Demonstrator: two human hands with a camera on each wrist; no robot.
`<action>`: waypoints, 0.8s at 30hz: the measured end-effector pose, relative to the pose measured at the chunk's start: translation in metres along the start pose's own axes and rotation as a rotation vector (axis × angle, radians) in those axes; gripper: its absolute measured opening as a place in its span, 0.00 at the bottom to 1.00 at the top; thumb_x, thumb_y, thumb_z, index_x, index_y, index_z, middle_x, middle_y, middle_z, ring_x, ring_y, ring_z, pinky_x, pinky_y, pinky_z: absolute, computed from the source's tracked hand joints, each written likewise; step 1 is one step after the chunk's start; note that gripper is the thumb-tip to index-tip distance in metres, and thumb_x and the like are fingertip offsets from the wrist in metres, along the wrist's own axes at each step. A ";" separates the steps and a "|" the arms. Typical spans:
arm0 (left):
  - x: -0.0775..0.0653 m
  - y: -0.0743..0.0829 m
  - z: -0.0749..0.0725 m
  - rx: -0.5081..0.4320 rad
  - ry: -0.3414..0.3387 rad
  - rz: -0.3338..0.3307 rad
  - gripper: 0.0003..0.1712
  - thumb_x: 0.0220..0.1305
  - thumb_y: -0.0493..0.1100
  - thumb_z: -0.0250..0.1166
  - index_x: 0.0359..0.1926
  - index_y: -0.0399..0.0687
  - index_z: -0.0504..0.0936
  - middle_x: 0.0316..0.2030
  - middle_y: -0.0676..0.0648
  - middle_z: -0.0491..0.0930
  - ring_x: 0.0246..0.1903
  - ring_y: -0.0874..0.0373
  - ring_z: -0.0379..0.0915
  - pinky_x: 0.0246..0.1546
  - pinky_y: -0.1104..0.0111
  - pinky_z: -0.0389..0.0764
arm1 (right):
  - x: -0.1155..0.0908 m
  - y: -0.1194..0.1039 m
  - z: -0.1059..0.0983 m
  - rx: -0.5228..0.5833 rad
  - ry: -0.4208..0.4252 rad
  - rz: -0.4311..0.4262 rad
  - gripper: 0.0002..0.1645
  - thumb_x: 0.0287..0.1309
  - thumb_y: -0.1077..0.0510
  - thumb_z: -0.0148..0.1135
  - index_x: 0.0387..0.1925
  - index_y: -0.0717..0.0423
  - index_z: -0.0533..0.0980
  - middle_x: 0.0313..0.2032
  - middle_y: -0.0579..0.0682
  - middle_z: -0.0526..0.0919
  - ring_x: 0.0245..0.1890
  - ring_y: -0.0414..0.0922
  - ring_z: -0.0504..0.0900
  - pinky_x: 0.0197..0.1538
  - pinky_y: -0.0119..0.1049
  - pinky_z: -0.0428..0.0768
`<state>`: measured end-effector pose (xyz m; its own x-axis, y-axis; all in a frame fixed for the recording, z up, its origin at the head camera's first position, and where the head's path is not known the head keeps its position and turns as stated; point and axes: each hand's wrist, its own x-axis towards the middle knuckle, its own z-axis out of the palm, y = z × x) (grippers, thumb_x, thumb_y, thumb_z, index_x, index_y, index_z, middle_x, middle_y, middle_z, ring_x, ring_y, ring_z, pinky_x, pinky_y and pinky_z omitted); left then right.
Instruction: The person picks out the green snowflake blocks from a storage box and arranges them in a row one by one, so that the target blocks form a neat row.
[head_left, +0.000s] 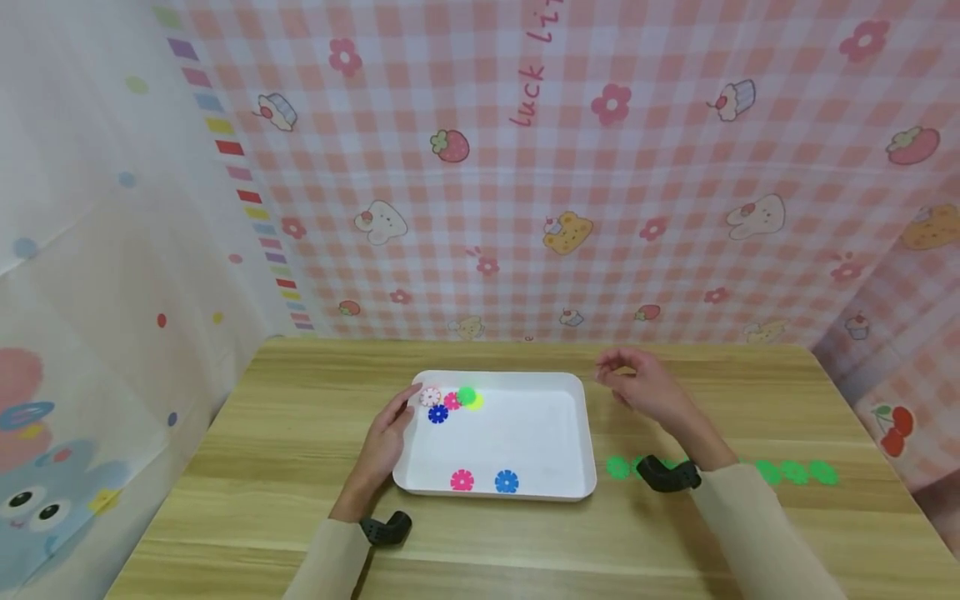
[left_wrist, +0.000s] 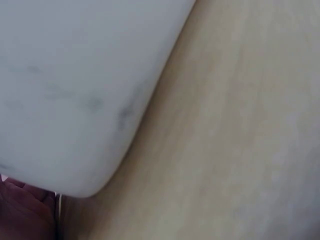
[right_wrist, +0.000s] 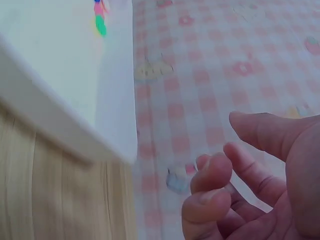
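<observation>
A white rectangular tray [head_left: 517, 433] lies on the wooden table. My left hand [head_left: 386, 442] rests against its left side, with fingertips at the rim near the far left corner. My right hand [head_left: 645, 387] hovers just past the tray's right side, fingers loosely bent and nothing between them; the right wrist view shows a gap between thumb and fingers [right_wrist: 212, 175]. Notched plastic discs cluster in the far left corner: a pale pink one [head_left: 430, 397], a dark blue one [head_left: 438, 414], a pink one [head_left: 452, 402], a green one [head_left: 467, 395] and a yellow one [head_left: 476, 402].
Along the tray's near side lie a pink disc [head_left: 462, 480] and a blue disc [head_left: 507, 481]. A row of several green discs [head_left: 795, 472] runs across the table [head_left: 510, 550] at right, partly hidden by my right forearm. A checked cloth [head_left: 525, 192] hangs behind.
</observation>
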<state>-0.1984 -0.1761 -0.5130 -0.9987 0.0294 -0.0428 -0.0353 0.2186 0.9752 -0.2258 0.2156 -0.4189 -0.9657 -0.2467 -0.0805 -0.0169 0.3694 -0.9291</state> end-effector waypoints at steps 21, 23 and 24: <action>0.002 0.007 -0.001 -0.039 -0.020 -0.015 0.25 0.79 0.36 0.41 0.73 0.44 0.64 0.76 0.40 0.53 0.76 0.46 0.43 0.76 0.51 0.43 | 0.057 -0.031 0.121 -0.072 -0.143 0.093 0.20 0.63 0.54 0.66 0.55 0.56 0.76 0.42 0.52 0.79 0.23 0.44 0.71 0.24 0.31 0.72; 0.002 0.006 -0.002 -0.032 -0.014 -0.017 0.25 0.79 0.37 0.42 0.73 0.45 0.65 0.76 0.41 0.53 0.76 0.47 0.43 0.77 0.51 0.43 | 0.060 -0.029 0.128 -0.065 -0.166 0.108 0.22 0.63 0.55 0.66 0.57 0.56 0.76 0.41 0.52 0.79 0.22 0.44 0.70 0.23 0.31 0.71; 0.002 0.005 -0.002 -0.029 -0.008 -0.011 0.25 0.79 0.37 0.42 0.72 0.46 0.66 0.76 0.41 0.54 0.76 0.47 0.43 0.77 0.52 0.43 | 0.062 -0.028 0.132 -0.067 -0.175 0.109 0.22 0.63 0.55 0.66 0.57 0.56 0.76 0.41 0.52 0.79 0.23 0.45 0.71 0.23 0.31 0.72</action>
<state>-0.2003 -0.1770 -0.5078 -0.9979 0.0349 -0.0554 -0.0478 0.1906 0.9805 -0.2507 0.0714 -0.4460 -0.9032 -0.3517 -0.2462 0.0627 0.4593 -0.8861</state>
